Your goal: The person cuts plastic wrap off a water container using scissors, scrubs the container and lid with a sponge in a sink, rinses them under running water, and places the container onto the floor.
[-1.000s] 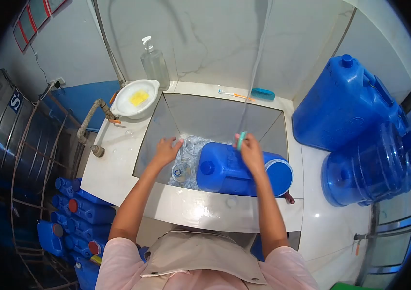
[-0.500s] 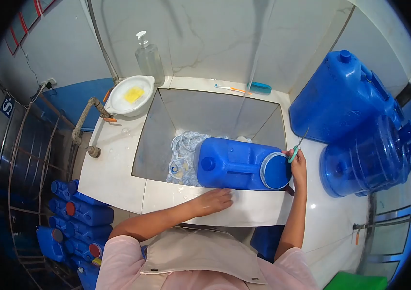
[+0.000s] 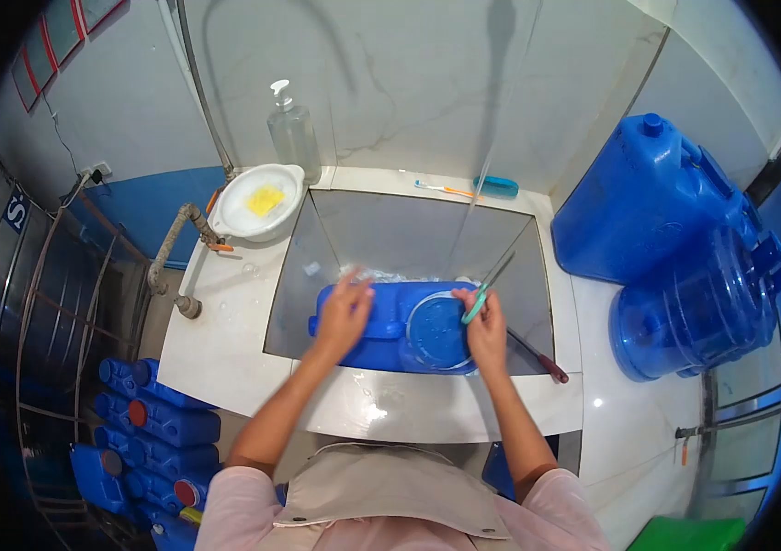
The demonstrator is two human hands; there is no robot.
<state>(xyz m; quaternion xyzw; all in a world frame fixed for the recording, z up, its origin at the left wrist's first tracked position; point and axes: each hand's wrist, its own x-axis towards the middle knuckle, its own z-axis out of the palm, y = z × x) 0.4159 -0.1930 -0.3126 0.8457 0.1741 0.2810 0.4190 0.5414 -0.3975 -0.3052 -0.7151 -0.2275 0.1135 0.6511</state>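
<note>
A blue plastic jug (image 3: 377,354) lies in the sink, its wide round blue lid (image 3: 436,332) facing up at the right end. My left hand (image 3: 345,317) is over the jug's left part, fingers extended and a little blurred; whether it touches the plastic I cannot tell. Beside the lid, my right hand (image 3: 488,332) is closed on scissors (image 3: 476,307) with teal handles, the blades pointing up and away. Behind the jug, clear plastic pieces (image 3: 381,275) are partly hidden.
A dark red-handled tool (image 3: 551,369) lies across the sink's front right edge. Big blue containers (image 3: 634,207) stand at the right. A white basin (image 3: 234,220) with a yellow sponge (image 3: 265,199), a pump bottle (image 3: 293,138), a toothbrush (image 3: 446,189) and a teal brush (image 3: 497,186) line the rim.
The jug has shifted left and sits lower in the sink. My left hand has moved from the front ledge up over it. My right hand has moved left with the scissors, uncovering the red-handled tool.
</note>
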